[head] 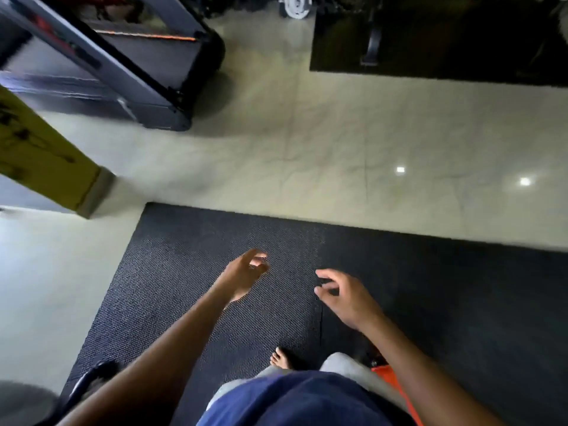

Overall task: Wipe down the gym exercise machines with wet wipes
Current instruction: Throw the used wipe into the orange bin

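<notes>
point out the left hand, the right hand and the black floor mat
left hand (246, 273), head view, on the back of the hand
right hand (345, 295), head view, on the back of the hand
black floor mat (190, 265), head view, on bare textured surface left of the hands

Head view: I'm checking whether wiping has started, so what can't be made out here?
- Wet wipes: none visible; left hand and right hand hang loosely curled, holding nothing.
- Machine at top left: motion-blurred and cut off by the frame edge, so its type is unclear.
- Equipment on the black mat at top right: too dark.
- Yellow sign: print blurred.
- Orange object: mostly hidden behind the right arm.
</notes>
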The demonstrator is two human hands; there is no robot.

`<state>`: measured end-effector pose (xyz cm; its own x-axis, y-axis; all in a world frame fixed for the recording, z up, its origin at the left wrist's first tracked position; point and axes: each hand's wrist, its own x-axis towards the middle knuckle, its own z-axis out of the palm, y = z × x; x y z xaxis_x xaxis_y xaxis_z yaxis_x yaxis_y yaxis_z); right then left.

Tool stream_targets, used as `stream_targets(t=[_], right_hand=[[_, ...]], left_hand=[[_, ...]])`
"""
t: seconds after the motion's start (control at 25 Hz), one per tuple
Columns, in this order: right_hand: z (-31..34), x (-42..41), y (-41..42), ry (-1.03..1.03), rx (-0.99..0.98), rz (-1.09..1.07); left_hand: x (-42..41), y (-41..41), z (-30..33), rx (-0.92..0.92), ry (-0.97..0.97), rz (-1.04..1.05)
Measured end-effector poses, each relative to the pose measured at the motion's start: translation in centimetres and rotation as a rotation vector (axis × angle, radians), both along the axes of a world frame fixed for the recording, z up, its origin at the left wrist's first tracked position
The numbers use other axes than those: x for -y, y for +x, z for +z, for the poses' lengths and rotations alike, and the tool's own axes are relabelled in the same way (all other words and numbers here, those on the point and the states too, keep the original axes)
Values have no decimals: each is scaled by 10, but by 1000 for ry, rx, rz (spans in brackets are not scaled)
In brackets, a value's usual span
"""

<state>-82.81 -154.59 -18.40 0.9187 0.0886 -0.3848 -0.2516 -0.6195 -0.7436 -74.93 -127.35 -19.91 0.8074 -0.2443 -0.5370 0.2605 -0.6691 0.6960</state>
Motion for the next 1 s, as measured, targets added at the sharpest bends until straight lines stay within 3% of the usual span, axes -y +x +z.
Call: stream_targets(t=[0.28,0.64,1.0], right_hand=[[2,-116,152,65,47,338],[65,-280,396,184,131,705],[94,-503,549,211,214,960]], left_hand=[[-132,49,17,9,-103,437],[-256,194,74,219,-117,828],[-434,298,100,397,-325,1240]])
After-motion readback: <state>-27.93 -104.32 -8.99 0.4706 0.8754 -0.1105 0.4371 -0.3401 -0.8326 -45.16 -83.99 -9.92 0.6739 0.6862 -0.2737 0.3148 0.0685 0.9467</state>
